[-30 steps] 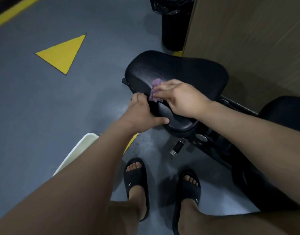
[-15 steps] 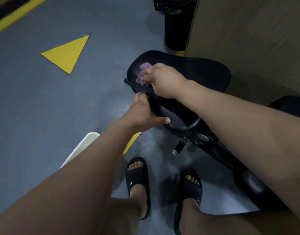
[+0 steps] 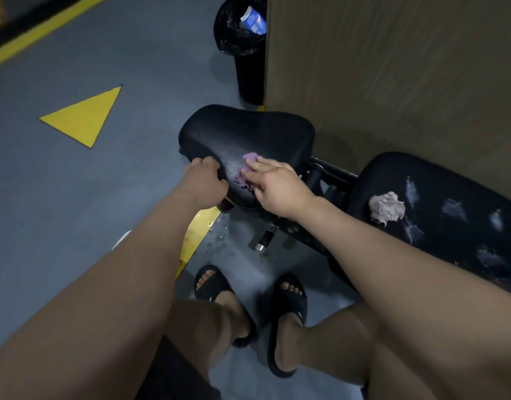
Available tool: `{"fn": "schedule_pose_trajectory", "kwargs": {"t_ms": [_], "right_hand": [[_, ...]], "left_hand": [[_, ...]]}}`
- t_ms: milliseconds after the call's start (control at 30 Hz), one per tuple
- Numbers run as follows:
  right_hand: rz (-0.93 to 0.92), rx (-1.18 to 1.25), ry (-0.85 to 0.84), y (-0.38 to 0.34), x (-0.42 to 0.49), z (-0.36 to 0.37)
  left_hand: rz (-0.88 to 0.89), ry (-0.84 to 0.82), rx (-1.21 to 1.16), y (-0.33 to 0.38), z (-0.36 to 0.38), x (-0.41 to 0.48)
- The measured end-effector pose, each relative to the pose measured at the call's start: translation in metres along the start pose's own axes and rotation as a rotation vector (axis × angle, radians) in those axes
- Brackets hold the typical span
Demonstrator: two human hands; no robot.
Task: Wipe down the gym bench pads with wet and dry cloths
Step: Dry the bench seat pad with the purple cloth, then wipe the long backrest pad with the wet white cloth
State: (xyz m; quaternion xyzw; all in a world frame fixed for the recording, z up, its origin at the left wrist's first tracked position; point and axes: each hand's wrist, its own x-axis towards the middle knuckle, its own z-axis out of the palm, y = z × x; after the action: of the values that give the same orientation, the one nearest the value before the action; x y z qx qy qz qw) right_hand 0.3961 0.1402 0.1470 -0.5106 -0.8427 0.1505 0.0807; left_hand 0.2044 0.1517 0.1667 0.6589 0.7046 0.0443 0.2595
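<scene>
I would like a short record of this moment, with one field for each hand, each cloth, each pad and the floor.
left hand: grips the near left edge of the seat pad
right hand: presses the purple cloth on the seat pad, fingers straight
grey cloth: lies crumpled on the back pad, no hand on it
back pad: pale, wet-looking patches
floor: water drops below the seat pad
bin: behind the seat pad

No legible text or numbers: the only markings are a yellow triangle (image 3: 85,116) and a yellow stripe (image 3: 46,27) on the floor (image 3: 133,67), and the print on the blue packet (image 3: 252,23) in the bin (image 3: 248,73) is unreadable.
</scene>
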Motion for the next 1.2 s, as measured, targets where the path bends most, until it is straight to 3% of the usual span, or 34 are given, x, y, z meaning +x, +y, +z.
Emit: {"fn": "schedule_pose_trajectory", "kwargs": {"t_ms": [133,433,567,800,1000,1133,1200], "right_hand": [[0.077,0.063,0.105,-0.001,-0.034,-0.026],[0.414,0.027,0.083,0.009,-0.148,-0.077],[0.573,-0.004,0.025,0.027,-0.205,-0.098],[0.803,0.041,0.14,0.069,-0.235,-0.118],[0.786,0.113,0.168,0.11,-0.192,-0.091],[0.66,0.065,0.032,0.13,-0.168,-0.059],[0.61,0.054,0.05,0.135,-0.164,-0.047]], "left_hand": [[0.002,0.034,-0.084,0.02,-0.003,-0.032],[0.229,0.045,-0.295,0.122,0.02,-0.113],[0.345,-0.089,-0.157,0.137,0.037,-0.129],[0.383,-0.167,-0.045,0.152,0.049,-0.117],[0.382,-0.207,-0.013,0.172,0.079,-0.094],[0.306,-0.215,0.057,0.167,0.091,-0.075],[0.295,-0.205,0.069,0.165,0.093,-0.071]]}}
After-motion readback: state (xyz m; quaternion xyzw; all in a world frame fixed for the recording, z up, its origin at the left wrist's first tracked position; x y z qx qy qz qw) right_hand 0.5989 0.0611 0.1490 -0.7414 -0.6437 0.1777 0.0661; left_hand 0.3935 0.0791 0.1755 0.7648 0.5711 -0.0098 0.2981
